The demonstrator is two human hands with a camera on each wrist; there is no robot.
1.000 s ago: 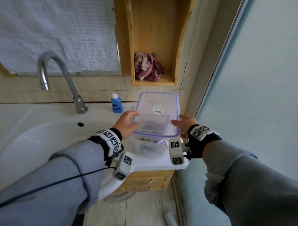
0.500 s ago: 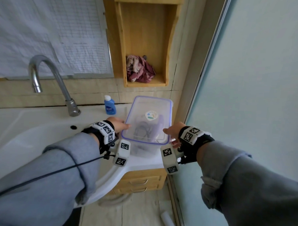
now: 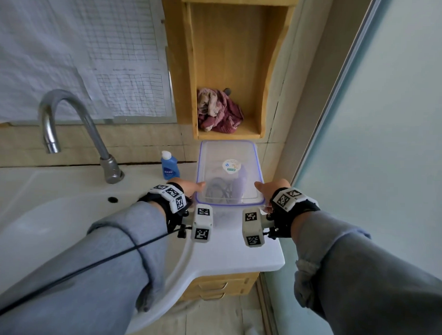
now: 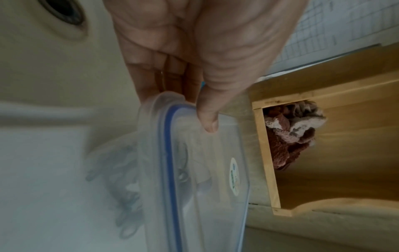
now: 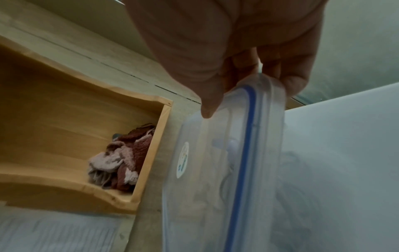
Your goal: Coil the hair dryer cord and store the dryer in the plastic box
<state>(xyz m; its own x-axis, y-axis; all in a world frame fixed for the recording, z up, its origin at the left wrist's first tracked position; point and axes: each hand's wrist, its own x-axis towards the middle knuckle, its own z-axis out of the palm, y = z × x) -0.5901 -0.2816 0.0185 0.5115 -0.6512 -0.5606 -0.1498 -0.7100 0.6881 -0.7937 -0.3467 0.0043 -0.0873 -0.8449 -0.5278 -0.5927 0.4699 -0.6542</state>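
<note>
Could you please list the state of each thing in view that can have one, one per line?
Lid: on the box, held at its near corners.
Plastic box: upright on the counter, closed over by the lid.
Hair dryer: inside the box, cord bundled beside it.
Left hand: pinches the lid's left corner.
Right hand: pinches the lid's right corner.
Tap: no water running.
Blue bottle: upright, capped.
Cloth: crumpled in the wooden shelf.

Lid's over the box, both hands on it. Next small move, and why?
Probably press the lid down until it seats. Left hand and right hand each pinch a near corner, thumbs on top; dryer and cord already lie inside the plastic box.
</note>
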